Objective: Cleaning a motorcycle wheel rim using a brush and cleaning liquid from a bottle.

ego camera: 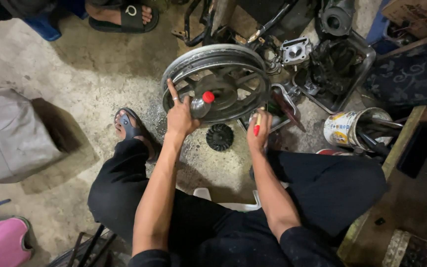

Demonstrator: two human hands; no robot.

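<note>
- My left grip [181, 116] rests against the near rim of the grey spoked metal wheel [217, 81], which lies on the concrete floor [85, 74] in front of me.
- The small clear bottle with a red cap [201, 105] sits in that grip, over the wheel.
- My right grip [259, 129] holds a red-tipped tool [257, 124] at the wheel's near right edge.
- The black ribbed disc [219, 137] lies on the floor between my grips.
- The printed tin can full of tools [348, 127] stands right of my right grip.
- The metal tray of engine parts [322, 59] lies behind the can, right of the wheel.

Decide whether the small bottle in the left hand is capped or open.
Capped: a red cap sits on the bottle held by the left hand.
</note>
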